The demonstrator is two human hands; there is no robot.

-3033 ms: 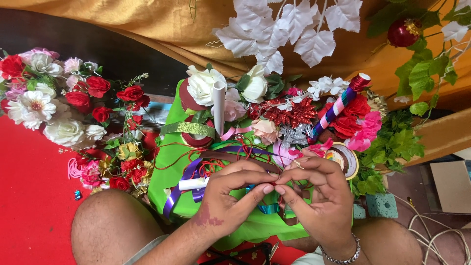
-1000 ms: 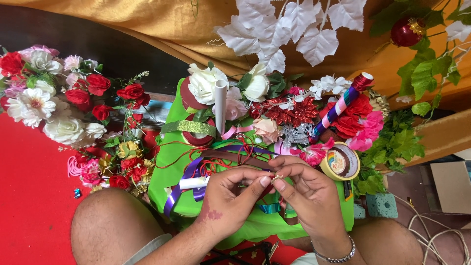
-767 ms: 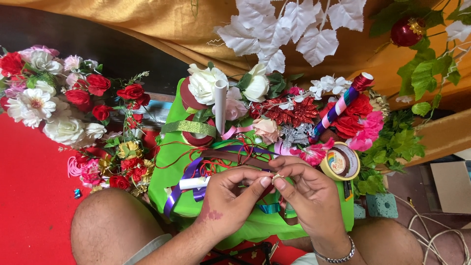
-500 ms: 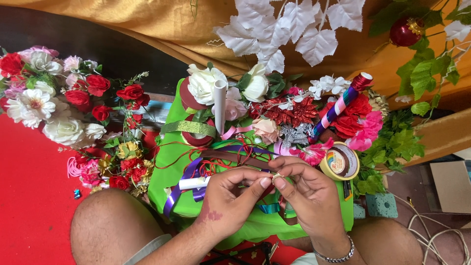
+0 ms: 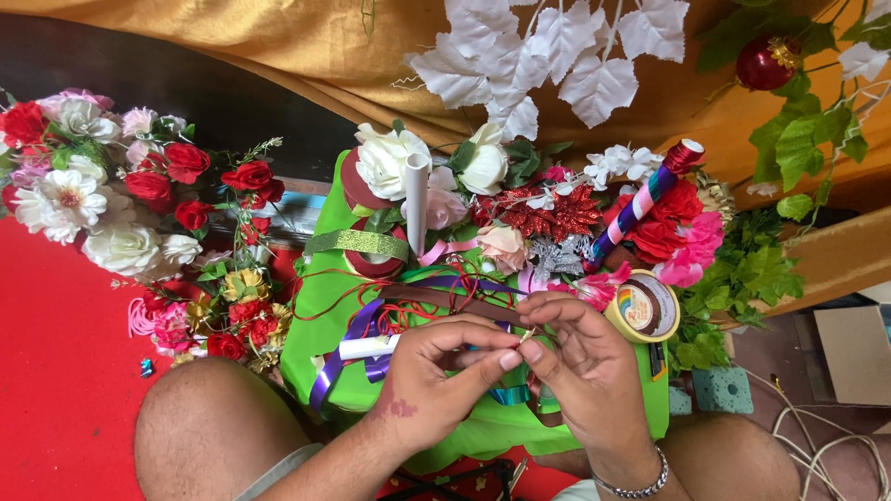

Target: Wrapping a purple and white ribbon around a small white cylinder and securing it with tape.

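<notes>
Both hands, left hand (image 5: 436, 376) and right hand (image 5: 580, 366), pinched a thin, light, probably bendy stem (image 5: 529, 335) by its tip.

Silver bracelet (image 5: 633, 486), rt wrist

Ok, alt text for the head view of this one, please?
Two bare hands, left hand and right hand, meet fingertip to fingertip, pinching something small over a bright green cloth strewn with ribbons, artificial flowers and a round roll of tape. Bare knees frame the view.
</notes>
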